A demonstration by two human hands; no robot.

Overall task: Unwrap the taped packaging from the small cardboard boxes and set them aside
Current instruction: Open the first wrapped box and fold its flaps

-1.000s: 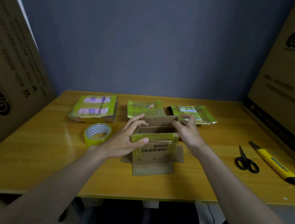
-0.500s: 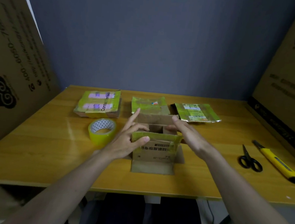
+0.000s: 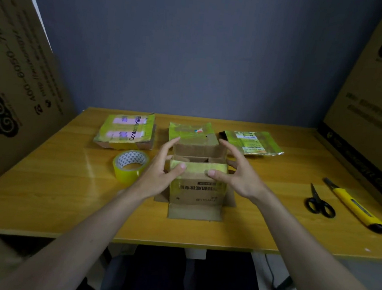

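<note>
- left hand (image 3: 159, 176) and right hand (image 3: 236, 174) flank the open cardboard box (image 3: 197, 182), fingers spread, thumbs pressing its taped near flap.
- tape roll (image 3: 130, 165) sits just left of the left hand.

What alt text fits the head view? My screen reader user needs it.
Both hands, left hand and right hand, straddle an opened cardboard box on a wooden table, thumbs on its taped front flap. Tape roll lies left, scissors right.
</note>
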